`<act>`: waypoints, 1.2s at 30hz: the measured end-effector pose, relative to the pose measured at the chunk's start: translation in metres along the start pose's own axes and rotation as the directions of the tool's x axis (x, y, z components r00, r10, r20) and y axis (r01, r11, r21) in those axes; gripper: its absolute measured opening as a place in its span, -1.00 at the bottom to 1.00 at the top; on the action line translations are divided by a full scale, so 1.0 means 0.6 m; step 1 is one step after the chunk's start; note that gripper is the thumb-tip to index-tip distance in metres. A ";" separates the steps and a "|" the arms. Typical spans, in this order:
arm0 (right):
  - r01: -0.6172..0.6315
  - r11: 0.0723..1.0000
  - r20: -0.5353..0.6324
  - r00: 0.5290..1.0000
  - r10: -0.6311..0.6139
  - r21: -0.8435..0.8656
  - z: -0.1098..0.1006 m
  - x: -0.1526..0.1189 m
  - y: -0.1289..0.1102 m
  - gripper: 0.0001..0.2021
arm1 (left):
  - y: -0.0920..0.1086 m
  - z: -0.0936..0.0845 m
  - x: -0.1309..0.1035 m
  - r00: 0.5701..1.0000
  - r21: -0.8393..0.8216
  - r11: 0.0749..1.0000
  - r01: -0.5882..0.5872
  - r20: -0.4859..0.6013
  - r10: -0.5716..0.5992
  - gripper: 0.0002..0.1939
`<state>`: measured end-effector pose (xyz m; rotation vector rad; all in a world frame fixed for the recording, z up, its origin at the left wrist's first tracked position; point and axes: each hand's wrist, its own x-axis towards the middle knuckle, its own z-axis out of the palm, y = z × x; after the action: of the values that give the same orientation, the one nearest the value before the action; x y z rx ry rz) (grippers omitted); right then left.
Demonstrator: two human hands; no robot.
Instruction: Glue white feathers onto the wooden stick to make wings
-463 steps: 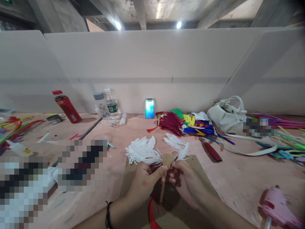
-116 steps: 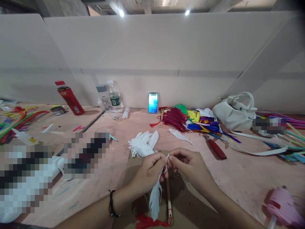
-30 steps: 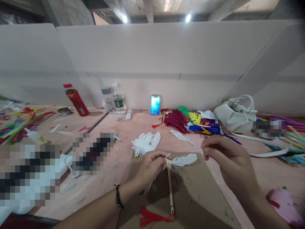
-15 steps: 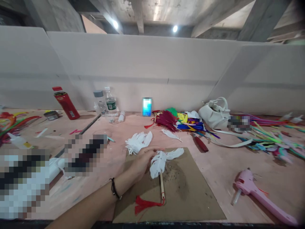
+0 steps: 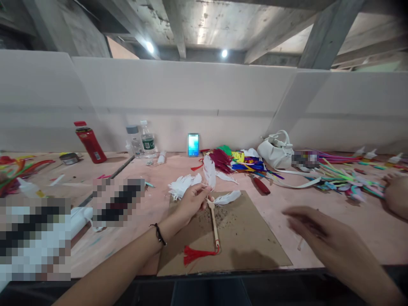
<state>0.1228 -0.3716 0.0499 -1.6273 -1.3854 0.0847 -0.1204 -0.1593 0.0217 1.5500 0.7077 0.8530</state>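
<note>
Left hand (image 5: pixel 193 202), grip pinched on white feather (image 5: pixel 209 170), tip toward 12 o'clock. Wooden stick (image 5: pixel 214 223) on cardboard (image 5: pixel 258 233), second feather (image 5: pixel 228 198) off its top toward 2, red tassel (image 5: pixel 195 254) toward 9 from lower end. Right hand (image 5: pixel 321 231) blurred at cardboard's 3, red bottle (image 5: pixel 91 146) at cardboard's 10.

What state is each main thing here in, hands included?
Left hand: fingers pinched
Long white feather: held upright by left hand
Right hand: blurred, grip unclear
Pale wooden stick: tasselled at near end
Red thread tassel: tied on, spread
Brown cardboard sheet: flat, dark-speckled
Red plastic bottle: capped
Clear green-labelled plastic bottle: capped, upright
Bright rectangular screen: lit, upright
White handbag: handle raised
</note>
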 end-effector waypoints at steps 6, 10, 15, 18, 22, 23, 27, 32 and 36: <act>-0.157 0.926 0.450 0.893 -0.016 0.344 0.178 0.166 -0.068 -0.82 | -0.004 0.001 -0.002 0.996 0.109 0.992 -0.070 0.062 0.063 -0.58; -0.375 0.816 0.544 0.835 0.090 0.441 0.237 0.206 -0.054 -0.74 | -0.004 -0.001 -0.001 0.995 0.174 0.982 -0.076 0.074 0.064 -0.60; -0.472 0.673 0.437 0.867 0.239 0.570 0.236 0.228 -0.006 -0.81 | -0.008 -0.001 -0.003 0.993 0.312 0.945 -0.098 0.096 0.071 -0.58; -0.473 0.632 0.356 0.881 0.313 0.614 0.232 0.237 0.022 -0.83 | -0.012 0.001 -0.012 0.989 0.419 0.897 -0.142 0.097 0.111 -0.59; -0.462 0.620 0.323 0.887 0.330 0.635 0.241 0.235 0.044 -0.84 | -0.020 0.006 -0.026 0.978 0.730 0.653 -0.202 0.117 0.172 -0.56; -0.464 0.615 0.331 0.886 0.326 0.637 0.244 0.233 0.045 -0.84 | -0.022 0.007 -0.029 0.976 0.786 0.584 -0.205 0.121 0.180 -0.59; -0.465 0.559 0.371 0.885 0.281 0.686 0.249 0.224 0.040 -0.80 | -0.027 0.009 -0.031 0.977 0.809 0.559 -0.182 0.086 0.194 -0.79; -0.325 0.457 0.261 0.945 0.199 0.828 0.234 0.232 0.029 -0.71 | -0.023 0.004 -0.019 0.976 0.715 0.684 -0.145 -0.009 0.216 -0.89; -0.200 0.360 0.151 0.976 0.158 0.911 0.215 0.244 0.027 -0.64 | -0.024 0.001 -0.002 0.990 0.538 0.839 -0.083 -0.052 0.132 -0.92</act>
<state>0.1096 -0.1764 0.0431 -0.7514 -0.8419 0.8923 -0.1202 -0.1585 0.0074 2.0788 0.9897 0.8514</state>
